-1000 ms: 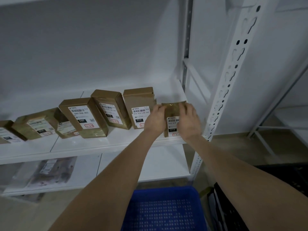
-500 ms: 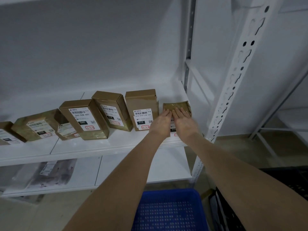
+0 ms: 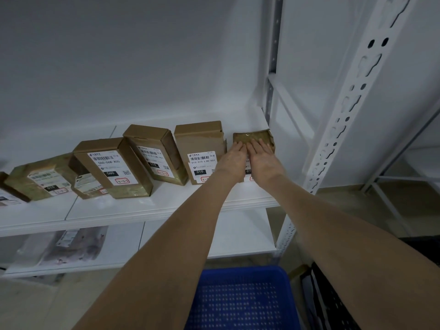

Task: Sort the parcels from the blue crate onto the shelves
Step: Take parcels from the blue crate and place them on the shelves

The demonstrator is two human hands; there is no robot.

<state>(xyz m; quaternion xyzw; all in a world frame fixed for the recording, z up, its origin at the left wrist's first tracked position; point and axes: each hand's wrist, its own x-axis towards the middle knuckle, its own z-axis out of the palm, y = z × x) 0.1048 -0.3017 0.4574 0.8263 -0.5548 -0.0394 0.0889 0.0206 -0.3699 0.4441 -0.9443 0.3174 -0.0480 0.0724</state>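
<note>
A small brown taped parcel (image 3: pixel 252 137) lies at the right end of the white shelf (image 3: pixel 166 206). My left hand (image 3: pixel 232 160) and my right hand (image 3: pixel 263 160) rest side by side on its front face, fingers straight and flat against it. Most of its label is hidden under my hands. To its left stands a row of brown parcels with white labels: one marked 010 (image 3: pixel 198 151), a tilted one (image 3: pixel 154 151) and one marked 060 (image 3: pixel 112 165). The blue crate (image 3: pixel 242 298) sits on the floor below, and its visible part holds nothing.
More parcels (image 3: pixel 38 179) lie at the shelf's far left. A lower shelf (image 3: pixel 190 236) holds a flat grey bag (image 3: pixel 71 244). A white perforated upright (image 3: pixel 345 110) stands right of my hands. A black crate (image 3: pixel 333 303) sits to the right of the blue one.
My hands let go of the small parcel's sides, flattened onto its front face and have pushed it back on the shelf. It now lies more tilted back.
</note>
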